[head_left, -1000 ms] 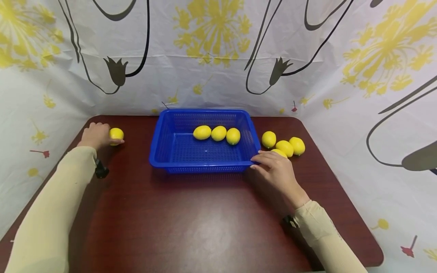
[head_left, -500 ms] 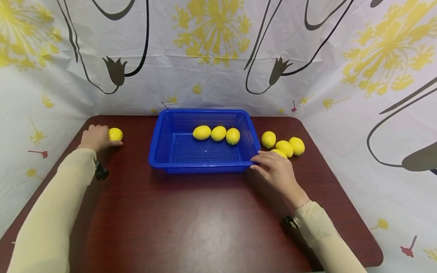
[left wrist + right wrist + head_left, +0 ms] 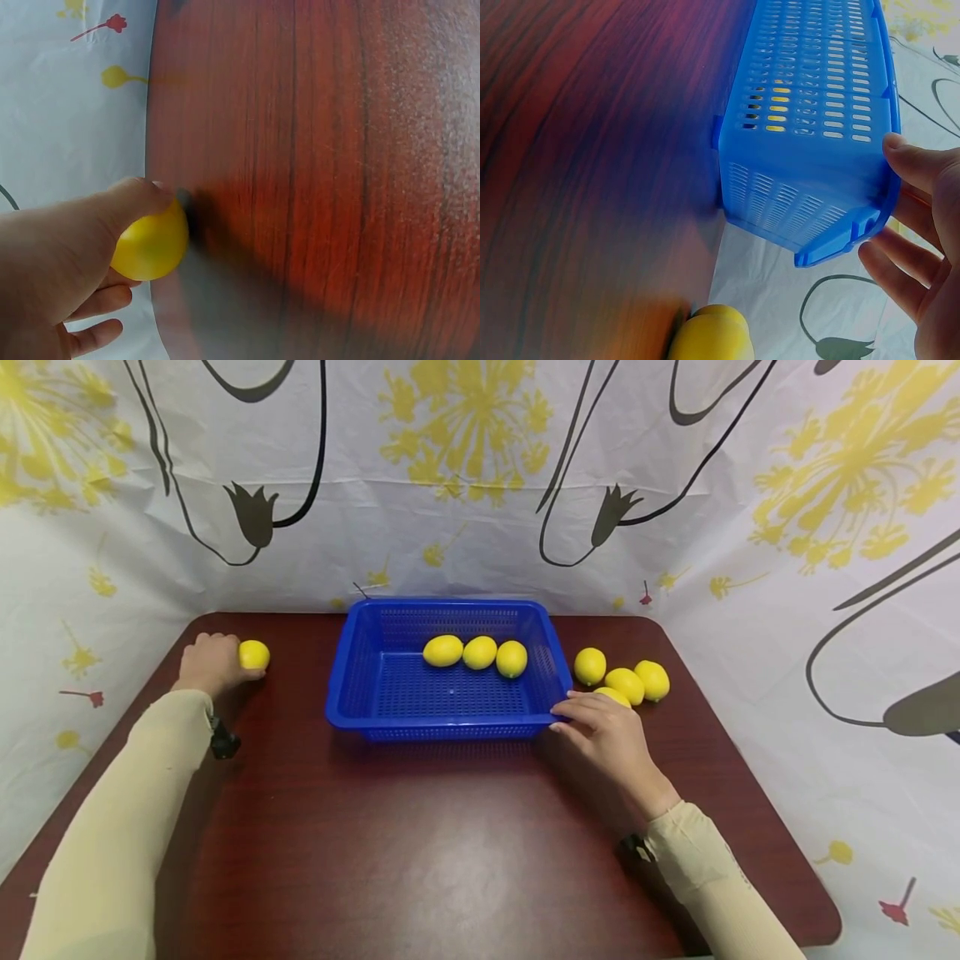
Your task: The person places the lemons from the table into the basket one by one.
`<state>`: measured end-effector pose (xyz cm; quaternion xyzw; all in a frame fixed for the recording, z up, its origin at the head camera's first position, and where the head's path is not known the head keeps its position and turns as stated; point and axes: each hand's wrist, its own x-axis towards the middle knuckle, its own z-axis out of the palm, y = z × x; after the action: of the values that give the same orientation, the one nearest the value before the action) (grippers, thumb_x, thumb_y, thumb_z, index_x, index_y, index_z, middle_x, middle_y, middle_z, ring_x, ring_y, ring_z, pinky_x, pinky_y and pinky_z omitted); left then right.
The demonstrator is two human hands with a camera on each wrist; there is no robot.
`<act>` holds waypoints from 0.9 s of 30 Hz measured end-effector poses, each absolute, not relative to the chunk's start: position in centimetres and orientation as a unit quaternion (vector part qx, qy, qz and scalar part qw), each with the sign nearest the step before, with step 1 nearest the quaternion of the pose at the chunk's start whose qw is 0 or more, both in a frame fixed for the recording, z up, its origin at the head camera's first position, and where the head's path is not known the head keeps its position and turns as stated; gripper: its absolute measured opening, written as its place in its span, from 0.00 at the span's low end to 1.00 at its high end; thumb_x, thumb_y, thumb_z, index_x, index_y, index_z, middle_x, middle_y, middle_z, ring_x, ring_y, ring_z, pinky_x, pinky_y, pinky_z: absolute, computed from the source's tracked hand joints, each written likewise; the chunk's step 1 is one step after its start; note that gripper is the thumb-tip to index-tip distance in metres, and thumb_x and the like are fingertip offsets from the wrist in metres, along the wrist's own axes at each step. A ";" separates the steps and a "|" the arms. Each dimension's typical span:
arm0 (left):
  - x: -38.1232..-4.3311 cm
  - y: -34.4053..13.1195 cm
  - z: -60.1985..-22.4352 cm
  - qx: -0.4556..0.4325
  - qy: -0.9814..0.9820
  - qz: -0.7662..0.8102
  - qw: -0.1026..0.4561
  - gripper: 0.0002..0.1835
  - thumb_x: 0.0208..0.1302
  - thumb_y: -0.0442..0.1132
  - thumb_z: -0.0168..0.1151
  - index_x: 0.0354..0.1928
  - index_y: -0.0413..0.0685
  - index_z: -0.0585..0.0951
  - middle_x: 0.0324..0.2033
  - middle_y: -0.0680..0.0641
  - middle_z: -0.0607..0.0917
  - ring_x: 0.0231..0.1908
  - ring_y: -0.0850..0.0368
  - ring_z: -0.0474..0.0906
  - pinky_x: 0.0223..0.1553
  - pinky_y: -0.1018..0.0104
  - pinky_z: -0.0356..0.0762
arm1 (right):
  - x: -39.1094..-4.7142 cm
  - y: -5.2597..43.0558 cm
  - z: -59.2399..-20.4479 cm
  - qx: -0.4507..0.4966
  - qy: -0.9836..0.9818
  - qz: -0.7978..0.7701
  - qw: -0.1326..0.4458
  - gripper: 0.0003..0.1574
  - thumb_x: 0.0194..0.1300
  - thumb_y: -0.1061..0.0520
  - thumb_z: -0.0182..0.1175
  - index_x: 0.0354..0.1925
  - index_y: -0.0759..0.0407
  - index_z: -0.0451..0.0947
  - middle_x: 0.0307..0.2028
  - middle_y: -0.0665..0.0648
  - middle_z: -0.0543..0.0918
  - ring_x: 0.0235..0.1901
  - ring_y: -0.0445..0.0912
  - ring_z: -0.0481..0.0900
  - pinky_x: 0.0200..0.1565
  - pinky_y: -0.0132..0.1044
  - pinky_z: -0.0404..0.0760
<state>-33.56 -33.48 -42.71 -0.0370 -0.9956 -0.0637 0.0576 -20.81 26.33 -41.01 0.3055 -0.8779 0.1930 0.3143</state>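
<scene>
At the table's far left, my left hand holds a lemon. In the left wrist view the thumb lies over the top of that lemon, with fingers partly hidden behind it. A blue perforated plastic basket stands at the back middle of the table, with three lemons in a row inside. My right hand grips the basket's near right corner. In the right wrist view the thumb presses the rim from outside and the other fingers reach around the corner.
Several lemons lie on the dark red wooden table just right of the basket; one is partly covered by the right hand. A patterned white cloth hangs behind the table and along both sides.
Hardly anything differs. My left thumb has shifted slightly against the lemon, which stays in about the same place. The right hand and basket have not moved.
</scene>
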 end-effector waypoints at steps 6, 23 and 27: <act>-33.7 -33.5 -42.9 -0.039 -0.993 -0.069 0.091 0.28 0.51 0.53 0.67 0.32 0.29 0.76 0.29 0.30 0.77 0.36 0.30 0.71 0.31 0.38 0.71 | -20.8 26.3 -41.0 0.306 -0.877 0.193 0.316 0.18 0.49 0.53 0.77 0.41 0.55 0.88 0.39 0.56 0.91 0.48 0.52 0.87 0.52 0.48 0.83; -34.4 -32.2 -39.9 -0.044 -0.985 -0.092 0.143 0.26 0.53 0.51 0.66 0.36 0.31 0.77 0.31 0.30 0.79 0.37 0.31 0.70 0.33 0.39 0.69 | -20.9 26.4 -41.1 0.307 -0.876 0.190 0.319 0.18 0.48 0.53 0.78 0.40 0.55 0.89 0.39 0.56 0.91 0.47 0.52 0.88 0.52 0.48 0.83; -34.7 -31.6 -38.7 -0.052 -0.981 -0.097 0.158 0.24 0.52 0.50 0.67 0.36 0.33 0.77 0.32 0.30 0.80 0.37 0.32 0.70 0.32 0.39 0.68 | -20.9 26.3 -41.0 0.307 -0.877 0.190 0.318 0.18 0.49 0.53 0.77 0.40 0.55 0.89 0.39 0.56 0.91 0.47 0.52 0.87 0.52 0.48 0.83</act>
<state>-34.69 -31.63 -38.74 -0.0521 -0.9812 -0.0974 0.1581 -20.91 26.34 -41.05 0.3068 -0.8768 0.1898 0.3179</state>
